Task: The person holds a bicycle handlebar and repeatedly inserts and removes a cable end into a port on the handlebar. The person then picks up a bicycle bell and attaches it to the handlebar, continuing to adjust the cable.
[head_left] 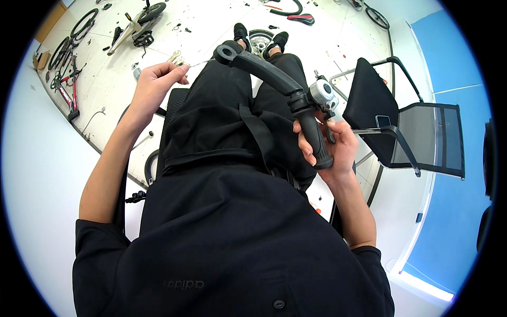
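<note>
My right hand (pixel 342 145) is wrapped round the black rubber grip (pixel 310 134) of a black handlebar piece (pixel 266 73), which slants up and left over my thighs and ends in a round eye. A silver bicycle bell (pixel 321 91) is clamped above the grip. Beside the grip, partly behind my fingers, is a brake lever (pixel 330 132). My left hand (pixel 158 84) is raised over my left knee, thumb and forefinger pinched on a thin wire (pixel 199 63) that runs toward the handlebar's eye end. Where the wire ends cannot be made out.
A black chair (pixel 372 98) with a phone (pixel 383 121) on it stands at my right. Bicycle parts lie about the floor: a frame (pixel 127 39), a red frame (pixel 68 92), wheels, a red saddle (pixel 301 19). A spoked wheel (pixel 260 42) lies between my feet.
</note>
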The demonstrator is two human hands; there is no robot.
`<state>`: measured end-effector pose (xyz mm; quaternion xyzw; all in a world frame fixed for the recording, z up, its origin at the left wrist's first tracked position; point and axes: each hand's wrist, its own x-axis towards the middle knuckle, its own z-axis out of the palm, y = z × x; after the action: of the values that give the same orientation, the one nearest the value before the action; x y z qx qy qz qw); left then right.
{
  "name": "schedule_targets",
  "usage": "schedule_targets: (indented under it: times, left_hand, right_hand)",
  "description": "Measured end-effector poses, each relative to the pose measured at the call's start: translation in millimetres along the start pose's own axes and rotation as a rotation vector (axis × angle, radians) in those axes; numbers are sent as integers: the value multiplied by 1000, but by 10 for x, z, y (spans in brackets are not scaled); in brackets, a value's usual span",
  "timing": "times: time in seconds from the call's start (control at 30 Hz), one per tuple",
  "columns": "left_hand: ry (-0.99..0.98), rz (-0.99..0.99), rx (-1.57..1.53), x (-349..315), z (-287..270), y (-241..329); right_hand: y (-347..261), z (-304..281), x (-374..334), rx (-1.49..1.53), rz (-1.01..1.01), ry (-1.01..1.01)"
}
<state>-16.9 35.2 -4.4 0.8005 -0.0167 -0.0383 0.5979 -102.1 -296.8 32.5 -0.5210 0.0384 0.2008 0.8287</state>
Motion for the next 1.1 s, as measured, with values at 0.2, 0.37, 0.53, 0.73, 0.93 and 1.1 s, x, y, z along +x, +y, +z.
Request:
schedule_targets:
  times: [0.2, 0.37, 0.53, 0.73, 0.93, 1.1]
  left_hand:
    - [-8, -4, -5, 4, -4, -4]
    - [-15, 1, 7, -4, -2, 15]
    - [-12, 1, 19, 4, -7, -7]
    - [-8, 4, 30, 2, -8, -2]
    - [-17, 10, 23, 13, -10, -13]
    - [-6, 0, 33, 10, -8, -17]
  right_hand:
    - [14, -12, -6, -18, 25, 16]
    - [10, -51, 3, 1, 35, 13]
    - [-1, -23, -10, 47, 5, 26]
    - [-16, -3, -9, 95, -40, 4]
    - [-28, -1, -4, 97, -44, 4]
    - [-29, 11, -9, 74, -42, 17]
